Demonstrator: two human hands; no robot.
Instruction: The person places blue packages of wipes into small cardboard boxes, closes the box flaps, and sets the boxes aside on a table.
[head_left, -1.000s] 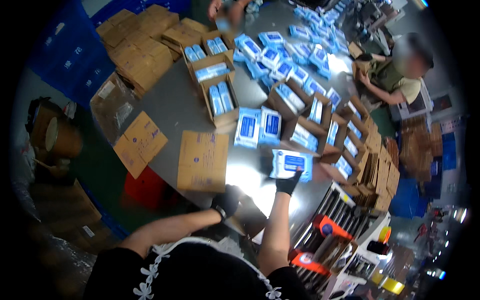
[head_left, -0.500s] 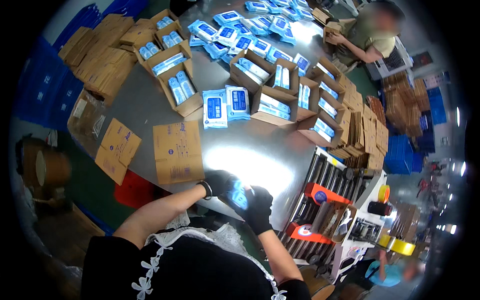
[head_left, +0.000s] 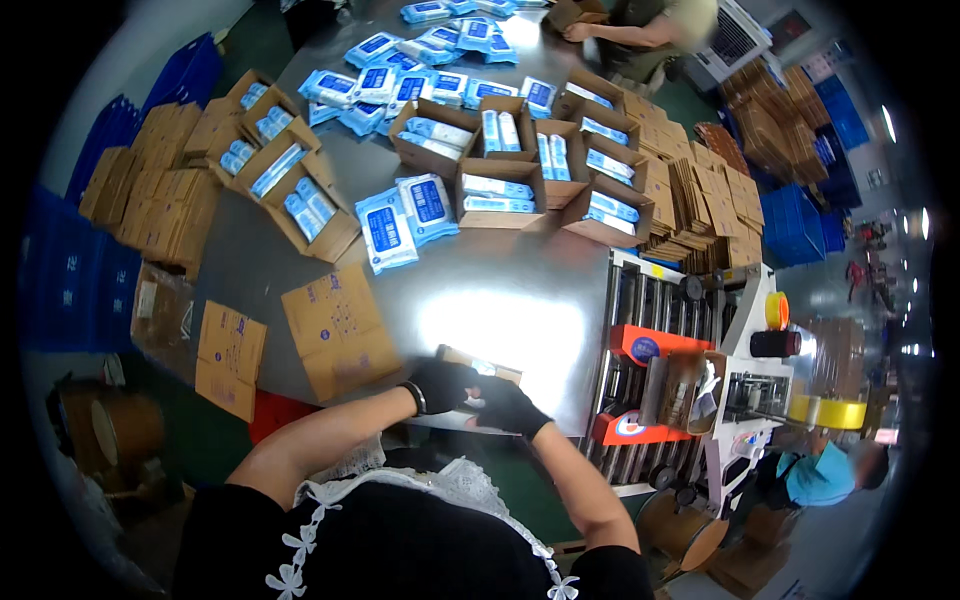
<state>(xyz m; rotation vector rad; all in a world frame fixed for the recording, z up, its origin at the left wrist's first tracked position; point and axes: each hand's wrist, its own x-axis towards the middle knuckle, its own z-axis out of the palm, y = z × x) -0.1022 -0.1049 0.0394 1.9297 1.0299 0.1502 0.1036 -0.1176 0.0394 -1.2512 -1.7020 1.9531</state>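
At the table's near edge, a small cardboard box (head_left: 482, 361) shows just beyond my two black-gloved hands, mostly covered by them. My left hand (head_left: 445, 387), with a band at the wrist, is closed on the box's left side. Close beside it, my right hand (head_left: 508, 407) is closed on the right side, its fingers partly hidden. What lies inside the box cannot be made out clearly. A flattened cardboard carton (head_left: 338, 332) lies left of my hands, and another flat carton (head_left: 230, 358) overhangs the table edge farther left. Two blue-and-white wipes packs (head_left: 408, 222) lie ahead.
Open boxes holding wipes packs (head_left: 500, 195) stand ahead to the right, others (head_left: 300, 205) to the left. Loose packs (head_left: 410, 75) are piled at the back. A roller machine with orange arms (head_left: 655, 345) adjoins the right edge. A co-worker (head_left: 650, 35) handles a box across the table.
The box has gone from being held tilted, blue-and-white contents showing, to the table's edge, largely under my hands. My hands have drawn closer together. The whole view has shifted.
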